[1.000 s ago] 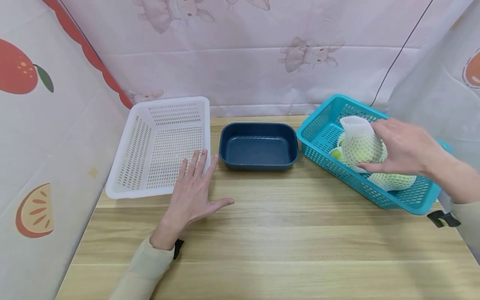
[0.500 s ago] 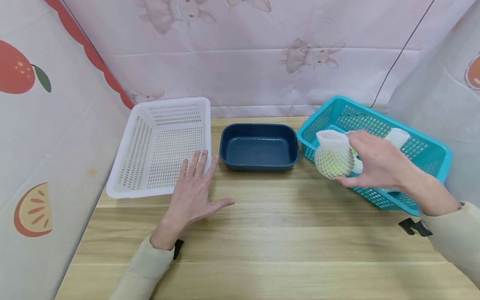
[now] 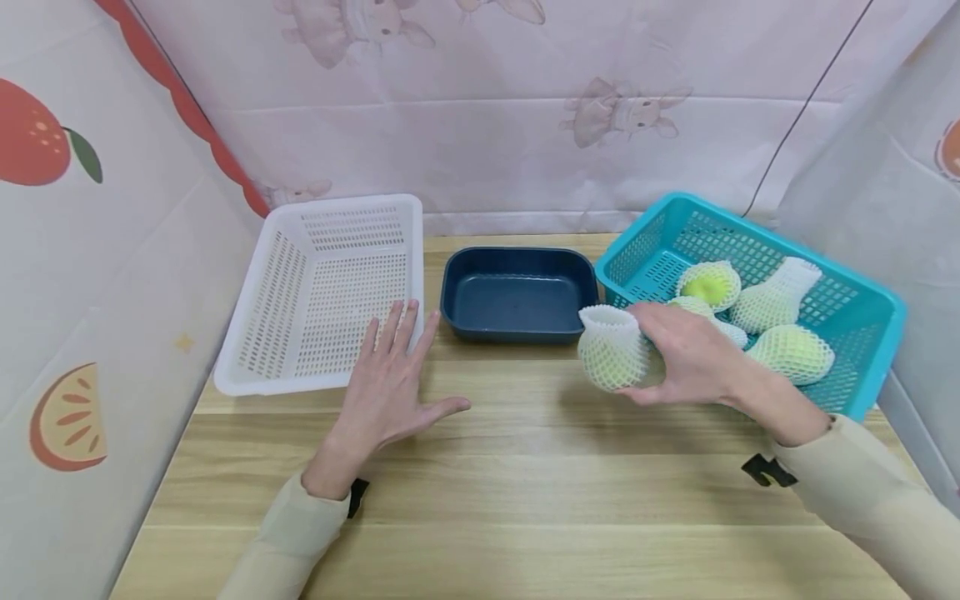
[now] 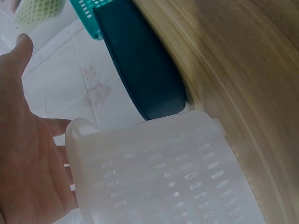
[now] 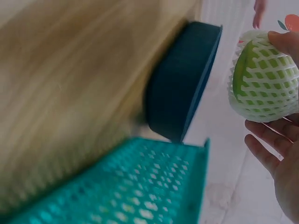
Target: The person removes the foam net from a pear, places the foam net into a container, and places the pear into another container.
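Note:
My right hand (image 3: 697, 354) grips a green fruit in a white foam net sleeve (image 3: 609, 354). It is held above the table, just in front of the dark blue tray's right end. In the right wrist view, green skin shows through the net of this fruit (image 5: 264, 79), with thumb and fingers around it. My left hand (image 3: 386, 392) lies spread, its fingertips over the near right rim of the white basket (image 3: 417, 250). Several more netted green fruits (image 3: 792, 354) lie in the teal basket (image 3: 870, 333), partly hidden behind my right hand and forearm.
Between the two baskets stands the dark blue tray (image 3: 525, 302), with nothing in it. All three containers sit along the back of the wooden table (image 3: 525, 483). A printed curtain (image 3: 495, 167) hangs behind them.
My right hand has lifted the netted fruit out of the teal basket and carried it left and toward me. The fruits left behind are now in view. My left hand has stayed put.

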The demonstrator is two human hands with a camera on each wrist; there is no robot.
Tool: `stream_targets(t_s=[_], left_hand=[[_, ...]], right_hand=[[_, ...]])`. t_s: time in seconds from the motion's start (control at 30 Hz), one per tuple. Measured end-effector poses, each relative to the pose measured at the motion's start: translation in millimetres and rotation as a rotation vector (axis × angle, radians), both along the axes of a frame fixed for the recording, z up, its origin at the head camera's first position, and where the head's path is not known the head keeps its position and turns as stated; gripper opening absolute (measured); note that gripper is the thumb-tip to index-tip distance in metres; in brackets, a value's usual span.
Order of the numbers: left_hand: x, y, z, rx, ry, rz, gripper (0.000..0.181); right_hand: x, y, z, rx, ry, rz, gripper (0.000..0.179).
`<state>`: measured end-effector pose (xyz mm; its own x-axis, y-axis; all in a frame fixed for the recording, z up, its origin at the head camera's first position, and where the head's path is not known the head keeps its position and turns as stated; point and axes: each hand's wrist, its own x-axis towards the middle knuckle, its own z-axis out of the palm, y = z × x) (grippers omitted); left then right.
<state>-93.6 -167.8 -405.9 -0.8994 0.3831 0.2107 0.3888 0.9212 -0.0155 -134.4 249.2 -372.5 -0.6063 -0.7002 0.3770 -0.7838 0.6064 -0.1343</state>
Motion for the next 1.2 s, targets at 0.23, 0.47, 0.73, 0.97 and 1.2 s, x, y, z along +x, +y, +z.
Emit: stream_targets(t_s=[0.23,0.47,0.73,0.97,1.2], left_hand=[[0.0,0.6,-0.4,-0.002,-0.004,0.0,0.123],[-0.3,1.2,-0.2,-0.014,0.003,0.004,0.123],[-0.9,1.5,-0.3,-0.013,0.02,-0.003,0.123],[-0.3,1.5,0.2,-0.017,-0.001,0.004,0.123],[1.6,2.3,0.9,-0.033,-0.013,0.012,0.125]], right_hand=[[-0.1,-19.9,-22.1,0.008,-0.064,0.04,0.095],[0.7,-33.2,-33.9,0.016,-0.128,0.046,0.095],[1.9,-46.6,-50.7,0.041,-0.104,0.092,0.093],[3.3,-53.8,-61.0,0.092,-0.123,0.129,0.091],[6.0,-57.4,-65.5,0.138,-0.143,0.162,0.087]])
